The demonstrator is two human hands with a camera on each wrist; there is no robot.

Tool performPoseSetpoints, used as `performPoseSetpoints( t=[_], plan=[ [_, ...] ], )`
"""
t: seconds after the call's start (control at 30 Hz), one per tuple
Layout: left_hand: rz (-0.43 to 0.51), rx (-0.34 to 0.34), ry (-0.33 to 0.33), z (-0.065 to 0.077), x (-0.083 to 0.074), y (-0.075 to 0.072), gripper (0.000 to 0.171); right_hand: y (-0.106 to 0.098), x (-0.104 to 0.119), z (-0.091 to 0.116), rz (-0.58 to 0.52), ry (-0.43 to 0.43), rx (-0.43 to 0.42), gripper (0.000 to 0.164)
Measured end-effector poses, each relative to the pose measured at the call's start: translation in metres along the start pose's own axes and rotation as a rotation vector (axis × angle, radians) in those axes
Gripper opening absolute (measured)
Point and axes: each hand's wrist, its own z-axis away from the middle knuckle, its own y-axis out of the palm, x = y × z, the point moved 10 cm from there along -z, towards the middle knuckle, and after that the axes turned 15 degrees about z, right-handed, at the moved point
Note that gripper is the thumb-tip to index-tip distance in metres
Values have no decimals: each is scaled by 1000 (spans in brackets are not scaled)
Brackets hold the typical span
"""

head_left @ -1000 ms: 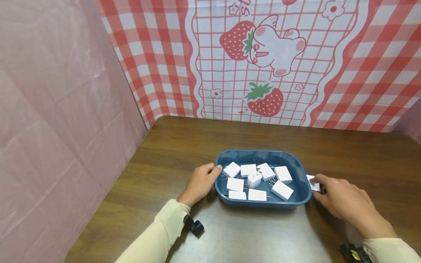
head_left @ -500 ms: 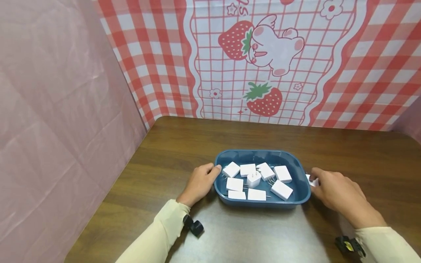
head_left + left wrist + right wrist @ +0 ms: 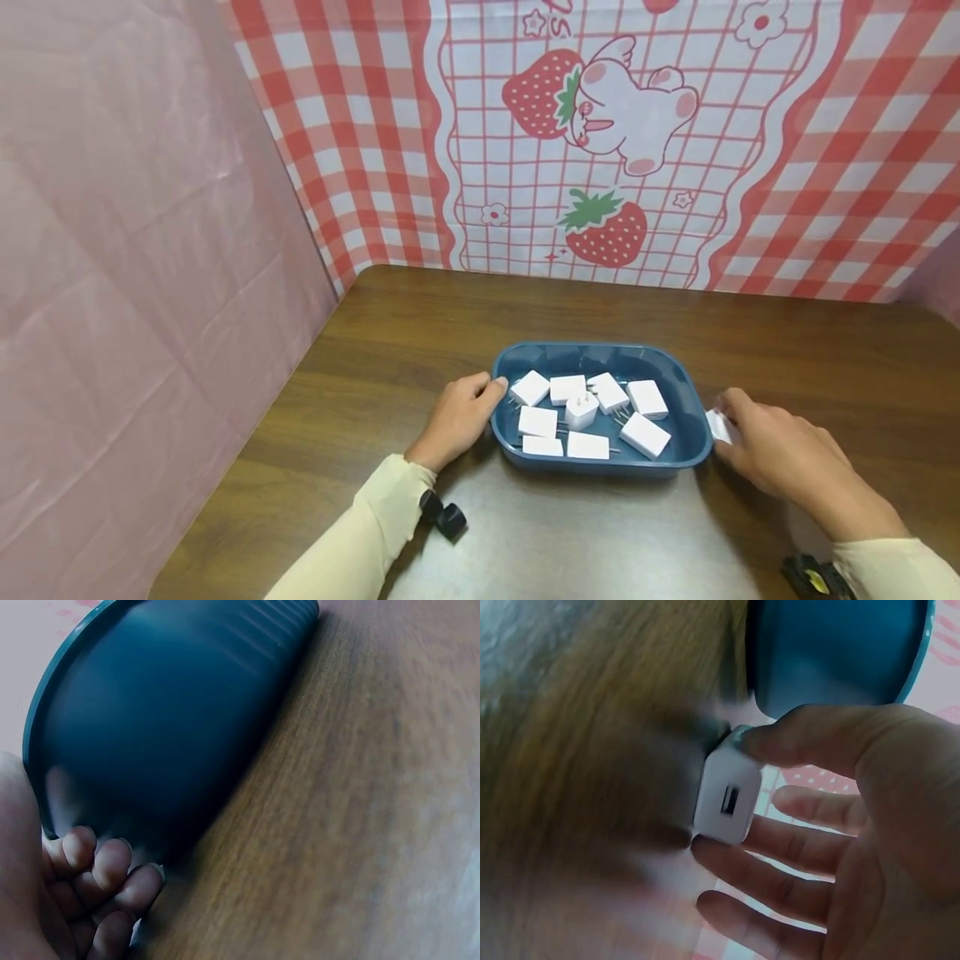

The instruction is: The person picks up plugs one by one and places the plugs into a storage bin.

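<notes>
A blue plastic tub (image 3: 588, 358) with rounded corners stands on the table and holds several white plug chargers (image 3: 646, 435), their metal prongs pointing various ways. My left hand (image 3: 459, 417) grips the tub's left end, thumb at the rim. In the left wrist view its curled fingers (image 3: 112, 862) lie against the tub's outer wall (image 3: 157, 712). Just outside the right end, my right hand (image 3: 787, 454) pinches another white charger (image 3: 718, 427) between thumb and fingers. The right wrist view shows that charger's USB port (image 3: 731, 801) facing the camera; its prongs are hidden.
The brown wooden table (image 3: 420, 317) extends around the tub, with glare on its near part. Behind it hangs a red-and-white checked cloth (image 3: 390, 150) with strawberries. Pink fabric (image 3: 150, 250) hangs at the left.
The charger in my right hand has turned, so its prongs no longer show beyond the fingers. My right hand shifted slightly left, then back right. The left hand keeps its place on the tub.
</notes>
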Motion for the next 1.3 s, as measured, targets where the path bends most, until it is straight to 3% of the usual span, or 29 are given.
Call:
performPoseSetpoints(
  t=[0.17, 0.27, 0.6, 1.07, 1.3],
  plan=[
    [-4, -1, 0, -1, 1, 1, 45, 6, 1, 1, 32, -16, 26, 79],
    [-2, 2, -3, -1, 1, 2, 45, 9, 0, 0, 39, -6, 27, 84],
    [6, 8, 2, 0, 2, 3, 44, 7, 1, 3, 88, -18, -34, 68],
    [2, 7, -7, 0, 1, 3, 44, 0, -6, 8, 62, 4, -95, 66],
    [6, -2, 2, 0, 1, 0, 44, -13, -13, 17, -11, 49, -215, 61]
  ],
)
